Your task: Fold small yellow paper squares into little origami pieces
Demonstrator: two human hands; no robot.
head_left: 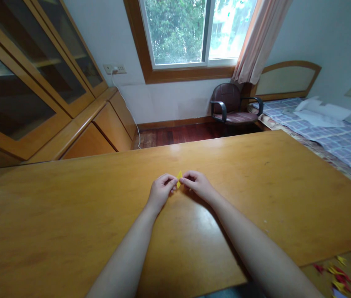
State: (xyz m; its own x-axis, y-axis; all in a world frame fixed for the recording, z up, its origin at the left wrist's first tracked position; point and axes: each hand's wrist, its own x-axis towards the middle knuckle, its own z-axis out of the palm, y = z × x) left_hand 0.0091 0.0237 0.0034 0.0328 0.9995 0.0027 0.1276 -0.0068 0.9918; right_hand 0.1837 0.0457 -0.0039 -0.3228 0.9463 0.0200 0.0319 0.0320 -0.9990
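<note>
A small piece of folded yellow paper [179, 179], narrow and diamond-shaped, is held upright just above the wooden table [100, 207]. My left hand [162, 188] pinches its left edge between thumb and fingers. From the other side, my right hand [197, 183] grips the right edge with thumb and fingertips. Both hands are closed and nearly meet at the paper. The fingers partly cover its sides, so the finer folds cannot be made out.
At the lower right, several red and yellow folded paper pieces [338, 275] lie on a lower surface. Beyond the table stand a brown armchair [231, 103] and a bed [343, 136] with white sheets on it. A glass-fronted cabinet [69, 95] lines the left.
</note>
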